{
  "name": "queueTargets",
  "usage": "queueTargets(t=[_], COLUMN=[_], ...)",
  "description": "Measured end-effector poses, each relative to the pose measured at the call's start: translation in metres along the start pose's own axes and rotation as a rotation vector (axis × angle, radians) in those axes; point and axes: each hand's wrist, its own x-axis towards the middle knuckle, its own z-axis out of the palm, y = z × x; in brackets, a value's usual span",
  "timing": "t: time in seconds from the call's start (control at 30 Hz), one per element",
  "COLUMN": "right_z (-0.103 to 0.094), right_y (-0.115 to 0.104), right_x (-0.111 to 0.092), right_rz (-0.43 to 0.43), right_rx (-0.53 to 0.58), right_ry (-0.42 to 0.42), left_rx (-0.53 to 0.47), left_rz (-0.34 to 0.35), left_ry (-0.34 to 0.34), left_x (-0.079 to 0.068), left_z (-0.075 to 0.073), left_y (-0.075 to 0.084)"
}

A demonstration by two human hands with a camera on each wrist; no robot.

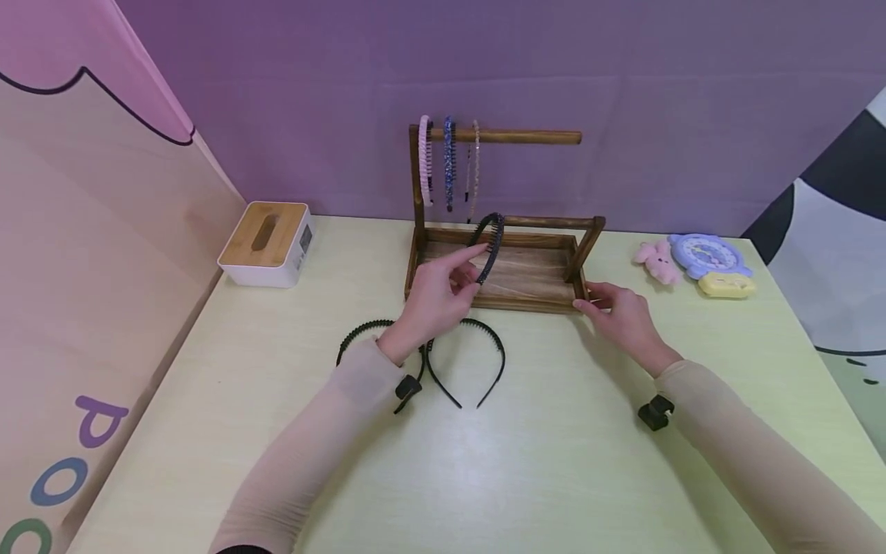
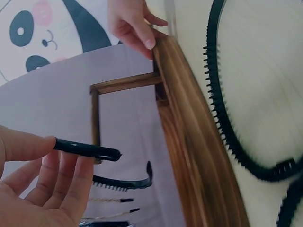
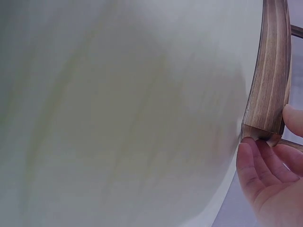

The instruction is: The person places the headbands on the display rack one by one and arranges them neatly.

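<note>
My left hand [image 1: 438, 298] pinches a dark, toothed headband [image 1: 495, 250] between thumb and fingers, holding it upright above the tray of a wooden stand [image 1: 526, 305]. In the left wrist view one end of that headband [image 2: 87, 149] points out past the fingertips. My right hand [image 1: 626, 322] grips the stand's front right corner, with the thumb [image 3: 294, 120] on one side and the fingers against the end. From the stand's upper bar hang a pink headband [image 1: 424, 165], a blue glittery headband [image 1: 449, 165] and a thin beaded headband [image 1: 476, 165].
Black toothed headbands [image 1: 502, 358] lie on the table before the stand, partly hidden by my left arm. A tissue box [image 1: 266, 242] stands at the left. On the right are a pink plush toy [image 1: 659, 263], a blue clock-like item [image 1: 707, 254] and a yellow item [image 1: 727, 285].
</note>
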Motion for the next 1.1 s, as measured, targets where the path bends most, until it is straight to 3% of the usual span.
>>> queueTargets(t=[0.3, 0.6, 0.8, 1.1], right_z=[-0.001, -0.001, -0.002, -0.001], right_y=[0.001, 0.001, 0.0, -0.002], right_x=[-0.003, -0.005, -0.002, 0.0], right_rz=[0.007, 0.006, 0.001, -0.002], right_rx=[0.002, 0.001, 0.006, 0.005], right_ry=[0.0, -0.005, -0.002, 0.009], left_rx=[0.0, -0.024, -0.014, 0.104], left_rz=[-0.003, 0.001, -0.007, 0.032], left_ry=[0.021, 0.008, -0.048, -0.115], left_x=[0.028, 0.042, 0.051, 0.059], left_z=[0.028, 0.065, 0.087, 0.109], left_y=[-0.006, -0.009, -0.013, -0.016])
